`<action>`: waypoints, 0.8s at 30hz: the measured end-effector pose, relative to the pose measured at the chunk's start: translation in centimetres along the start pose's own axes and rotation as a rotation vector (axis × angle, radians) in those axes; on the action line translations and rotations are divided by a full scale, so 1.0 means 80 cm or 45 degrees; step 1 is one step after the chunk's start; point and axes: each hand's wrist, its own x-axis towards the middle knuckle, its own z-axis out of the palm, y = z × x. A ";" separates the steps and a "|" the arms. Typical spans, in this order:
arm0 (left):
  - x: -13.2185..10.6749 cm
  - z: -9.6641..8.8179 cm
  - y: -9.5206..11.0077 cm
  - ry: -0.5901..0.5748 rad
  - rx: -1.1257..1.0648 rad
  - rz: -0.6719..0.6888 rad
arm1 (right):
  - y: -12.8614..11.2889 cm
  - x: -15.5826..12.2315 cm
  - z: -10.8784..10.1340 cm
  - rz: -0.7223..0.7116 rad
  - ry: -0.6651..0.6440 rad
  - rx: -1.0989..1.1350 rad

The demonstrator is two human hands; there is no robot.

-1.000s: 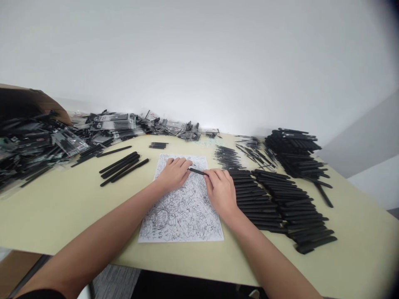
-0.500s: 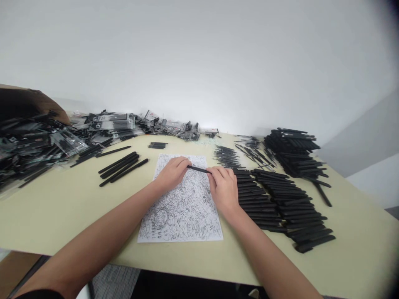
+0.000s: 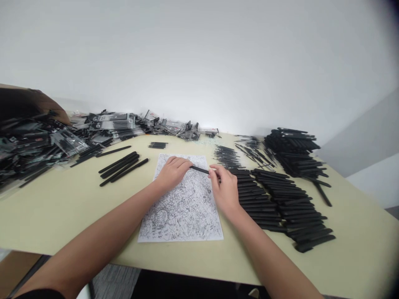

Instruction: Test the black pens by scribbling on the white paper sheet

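Observation:
A black pen [image 3: 200, 169] is stretched between my two hands above a white sheet of paper [image 3: 183, 211] covered in dark scribbles. My left hand [image 3: 174, 171] is closed round the pen's left end. At the other end, my right hand [image 3: 222, 182] pinches the pen between thumb and fingers. Both pen tips are hidden by my fingers. Left of the paper lie several black pens [image 3: 123, 168], and behind it a small group of short black sticks [image 3: 158, 145]. Right beside my right hand runs a row of black pens [image 3: 255, 199].
Clear packets with black contents [image 3: 112, 122] are heaped along the wall, by a cardboard box [image 3: 51, 106]. Thin refills [image 3: 227, 157] lie behind the pen row. A second row [image 3: 299, 207] and a tall pile of black pens [image 3: 291, 149] stand on the right of the yellowish table [image 3: 93, 216].
My left hand has shifted slightly right. The right-hand fingers have lifted and re-curled at the pen's right end, so a little more of it shows.

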 end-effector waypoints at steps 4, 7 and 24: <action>0.000 0.001 0.001 -0.057 -0.007 -0.092 | -0.002 0.002 -0.002 0.220 -0.023 0.283; -0.001 0.003 -0.001 -0.058 -0.020 -0.184 | -0.002 0.001 -0.002 0.286 0.059 0.390; -0.003 0.005 -0.001 -0.052 -0.070 -0.178 | 0.005 0.003 0.002 0.242 0.154 0.399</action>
